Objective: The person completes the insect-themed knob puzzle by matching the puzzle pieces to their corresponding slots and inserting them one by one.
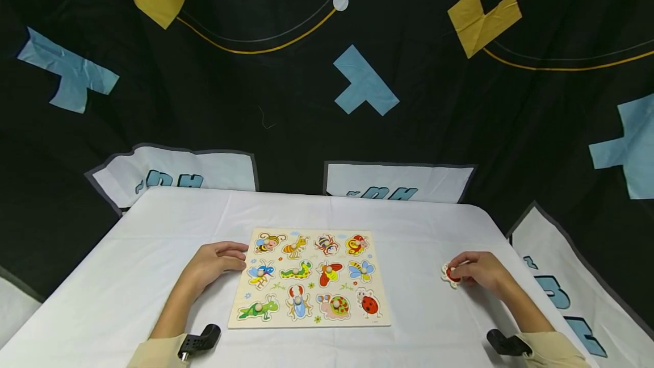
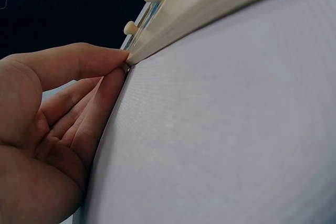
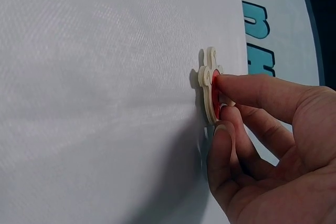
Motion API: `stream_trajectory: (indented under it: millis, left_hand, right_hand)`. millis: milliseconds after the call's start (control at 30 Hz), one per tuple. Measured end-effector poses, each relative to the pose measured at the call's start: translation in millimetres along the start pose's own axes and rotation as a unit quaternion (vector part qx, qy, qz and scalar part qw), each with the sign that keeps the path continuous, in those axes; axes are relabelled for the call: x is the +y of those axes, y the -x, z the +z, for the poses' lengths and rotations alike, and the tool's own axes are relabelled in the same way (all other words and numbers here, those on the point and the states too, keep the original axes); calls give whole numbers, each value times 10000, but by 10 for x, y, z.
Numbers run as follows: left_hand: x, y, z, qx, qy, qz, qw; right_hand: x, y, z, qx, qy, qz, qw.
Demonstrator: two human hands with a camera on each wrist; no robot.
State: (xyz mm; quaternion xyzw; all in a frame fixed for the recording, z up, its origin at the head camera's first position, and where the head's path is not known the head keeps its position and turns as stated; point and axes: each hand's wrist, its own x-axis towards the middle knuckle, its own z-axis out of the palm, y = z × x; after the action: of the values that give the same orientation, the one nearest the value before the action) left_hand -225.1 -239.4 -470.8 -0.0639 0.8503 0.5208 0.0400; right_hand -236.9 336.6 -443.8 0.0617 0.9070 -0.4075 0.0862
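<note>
At the right side of the table, my right hand (image 1: 480,268) pinches a red wooden puzzle piece (image 1: 451,276) with a cream edge. The right wrist view shows this puzzle piece (image 3: 209,87) tilted close over the cloth, thumb and fingertips on its red face. My left hand (image 1: 217,263) lies by the left edge of a wooden insect puzzle board (image 1: 382,300). Its fingers are extended, and in the left wrist view the fingertips (image 2: 118,59) touch the board's side. Most pictures on the board carry a knob; the ladybug picture (image 1: 368,302) at the lower right shows none.
A white cloth covers the table (image 1: 419,226). Black camera mounts (image 1: 200,341) sit at both wrists. Behind the table hangs a black curtain (image 1: 286,118) with blue and yellow shapes.
</note>
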Motion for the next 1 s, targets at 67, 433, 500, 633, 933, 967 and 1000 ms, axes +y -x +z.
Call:
stream_trajectory:
  millis: [67,433,500,633,933,967,1000]
  left_hand:
    - [1,1,-3,7,48,-42,10000]
    - [-6,-1,5,-35,104,-5,9999]
    - [-11,-4,1,-23,65,22,10000]
    - [-18,-10,-1,28,-26,25,10000]
    - [-21,-13,-2,-4,8,17,10000]
    - [-17,-12,-2,-7,18,16,10000]
    - [-14,-11,-2,-1,32,6,10000]
  right_hand:
    - [-13,6,8,-32,-10,-72,10000]
    - [-108,-1,68,-176,-82,-361,9992]
    - [-134,-1,78,-184,-56,-410,9990]
    - [-175,-1,107,-238,-77,-472,9986]
    - [-240,-5,188,-362,-112,-554,9977]
    - [-247,-5,197,-382,-109,-566,9976]
    - [-252,-6,207,-394,-106,-568,9976]
